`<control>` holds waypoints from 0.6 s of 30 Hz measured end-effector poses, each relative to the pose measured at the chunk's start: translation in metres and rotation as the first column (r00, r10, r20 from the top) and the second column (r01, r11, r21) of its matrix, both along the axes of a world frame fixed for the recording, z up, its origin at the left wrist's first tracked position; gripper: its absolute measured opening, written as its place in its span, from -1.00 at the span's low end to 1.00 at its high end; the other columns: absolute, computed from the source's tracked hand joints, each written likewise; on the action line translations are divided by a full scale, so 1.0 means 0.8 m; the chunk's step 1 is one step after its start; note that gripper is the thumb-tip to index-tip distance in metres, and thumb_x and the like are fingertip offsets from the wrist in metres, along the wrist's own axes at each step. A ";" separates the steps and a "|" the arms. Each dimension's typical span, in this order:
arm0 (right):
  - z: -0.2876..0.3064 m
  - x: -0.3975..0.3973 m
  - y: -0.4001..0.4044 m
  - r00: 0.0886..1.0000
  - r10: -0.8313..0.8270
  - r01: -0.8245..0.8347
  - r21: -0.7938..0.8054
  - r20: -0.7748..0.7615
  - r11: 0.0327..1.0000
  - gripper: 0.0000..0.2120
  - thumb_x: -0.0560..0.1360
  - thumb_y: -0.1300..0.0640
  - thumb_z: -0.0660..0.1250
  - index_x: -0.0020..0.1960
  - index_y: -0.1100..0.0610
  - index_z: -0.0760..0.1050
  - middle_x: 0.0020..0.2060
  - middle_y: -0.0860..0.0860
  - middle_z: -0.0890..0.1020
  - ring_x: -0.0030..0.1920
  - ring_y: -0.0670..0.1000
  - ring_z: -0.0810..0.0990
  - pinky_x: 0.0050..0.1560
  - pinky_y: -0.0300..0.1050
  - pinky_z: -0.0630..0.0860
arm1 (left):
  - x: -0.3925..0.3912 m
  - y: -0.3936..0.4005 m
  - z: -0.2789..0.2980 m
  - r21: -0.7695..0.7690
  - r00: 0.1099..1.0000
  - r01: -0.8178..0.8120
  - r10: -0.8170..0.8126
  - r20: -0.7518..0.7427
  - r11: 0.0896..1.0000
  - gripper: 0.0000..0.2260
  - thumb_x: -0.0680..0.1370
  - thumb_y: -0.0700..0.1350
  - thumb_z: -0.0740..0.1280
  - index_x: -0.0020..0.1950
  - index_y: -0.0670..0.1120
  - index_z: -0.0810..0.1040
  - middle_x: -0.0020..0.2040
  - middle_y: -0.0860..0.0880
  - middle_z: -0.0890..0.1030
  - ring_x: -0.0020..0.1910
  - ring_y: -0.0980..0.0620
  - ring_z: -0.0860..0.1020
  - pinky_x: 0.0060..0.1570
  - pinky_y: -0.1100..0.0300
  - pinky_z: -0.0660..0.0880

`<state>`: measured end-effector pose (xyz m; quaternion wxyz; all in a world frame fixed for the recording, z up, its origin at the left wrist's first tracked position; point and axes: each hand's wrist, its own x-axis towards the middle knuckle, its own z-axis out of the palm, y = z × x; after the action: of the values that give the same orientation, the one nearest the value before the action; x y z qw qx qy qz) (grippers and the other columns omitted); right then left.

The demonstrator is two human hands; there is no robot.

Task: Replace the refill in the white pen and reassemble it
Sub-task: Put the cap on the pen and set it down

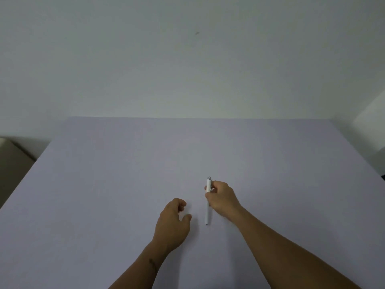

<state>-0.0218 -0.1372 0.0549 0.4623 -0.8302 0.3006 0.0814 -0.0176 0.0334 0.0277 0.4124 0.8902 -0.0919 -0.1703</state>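
Observation:
A white pen (207, 213) with a silver push button at its far end lies lengthwise on the pale lavender table (104, 174), its tip toward me. My right hand (221, 198) is closed around the pen's upper half, near the clip. My left hand (174, 222) hovers just left of the pen's lower end, fingers loosely curled and apart, holding nothing. A small gap separates it from the pen. No separate refill is visible.
The table's far edge meets a plain white wall (187, 59). A brownish floor or box (12, 159) shows past the table's left edge, and a white corner (370, 113) at the right.

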 end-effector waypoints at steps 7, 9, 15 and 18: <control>-0.026 0.003 -0.018 0.972 0.097 -0.135 -0.172 -0.212 0.976 -0.68 0.40 0.17 0.16 0.14 0.06 0.44 -0.05 0.06 0.58 -0.08 0.12 0.59 -0.12 -0.05 0.53 | 0.019 0.019 -0.052 0.582 0.952 0.280 -0.300 -0.064 0.763 -0.19 0.49 0.21 0.23 0.59 -0.02 -0.11 0.60 -0.14 -0.19 0.58 -0.17 -0.23 0.51 -0.25 -0.18; -0.037 0.005 -0.009 0.964 0.124 -0.173 -0.200 -0.235 0.964 -0.61 0.45 0.18 0.19 0.27 0.02 0.37 -0.04 0.07 0.56 -0.06 0.13 0.60 -0.11 -0.05 0.53 | 0.023 0.022 -0.063 0.614 0.938 0.311 -0.339 -0.074 0.725 -0.14 0.48 0.27 0.21 0.59 -0.03 -0.17 0.59 -0.14 -0.26 0.56 -0.18 -0.30 0.47 -0.33 -0.22; -0.065 0.015 0.013 0.963 0.152 -0.219 -0.320 -0.221 0.922 -0.56 0.49 0.22 0.25 0.36 0.05 0.38 -0.10 0.03 0.53 -0.05 0.13 0.55 -0.13 -0.09 0.45 | 0.030 0.043 -0.093 0.637 0.904 0.348 -0.426 -0.033 0.688 -0.14 0.46 0.42 -0.02 0.57 0.02 -0.31 0.57 -0.12 -0.39 0.54 -0.13 -0.39 0.44 -0.36 -0.30; -0.073 0.017 0.018 0.966 0.144 -0.213 -0.341 -0.216 0.916 -0.58 0.50 0.22 0.26 0.35 0.08 0.39 0.07 0.08 0.58 0.07 0.13 0.56 -0.12 -0.12 0.38 | 0.023 0.050 -0.107 0.604 0.903 0.267 -0.414 0.116 0.751 -0.17 0.46 0.44 -0.07 0.60 0.00 -0.13 0.61 -0.13 -0.21 0.57 -0.13 -0.26 0.44 -0.35 -0.27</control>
<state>-0.0081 -0.1231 -0.0031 0.2621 -0.9136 0.2754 0.1442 0.0005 0.0733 -0.0580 0.0719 0.9540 -0.2477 -0.1525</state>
